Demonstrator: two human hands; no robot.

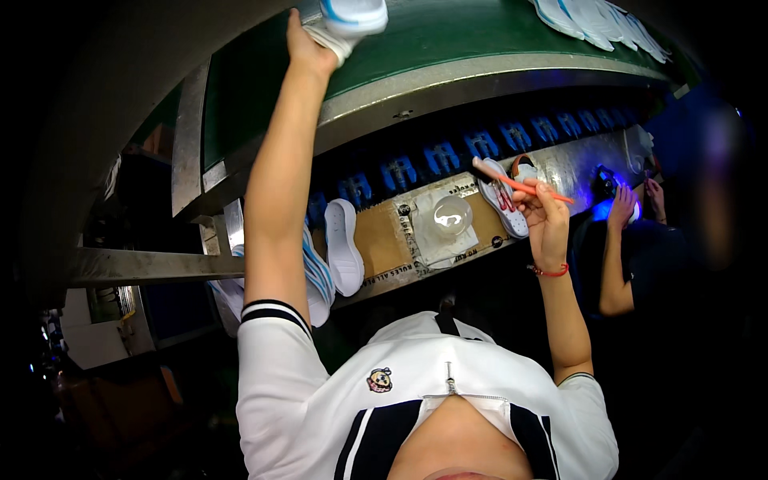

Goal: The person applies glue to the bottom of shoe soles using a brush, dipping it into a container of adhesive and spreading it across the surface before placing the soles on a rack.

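Note:
My left hand [310, 46] reaches far forward over the green belt [448, 42], closed on a white shoe sole [358, 18] with a blue stripe. Off-white material, perhaps a glove or cloth, shows at its fingers. In my right hand [546, 220] is a brush [524, 188] with a thin orange handle, pinched between the fingers, its dark head pointing left. Just behind the brush, a white sole [490, 178] with reddish marks lies on the bench. Left of it, a clear round dish [454, 214] of liquid sits on crumpled white sheeting [426, 244].
Cardboard [380, 244] covers part of the metal bench [564, 168]. White soles [344, 248] stand at its left end. A row of blue fittings [442, 157] runs under the belt edge. More soles [596, 26] lie far right on the belt. A co-worker's hands [622, 206] work at right.

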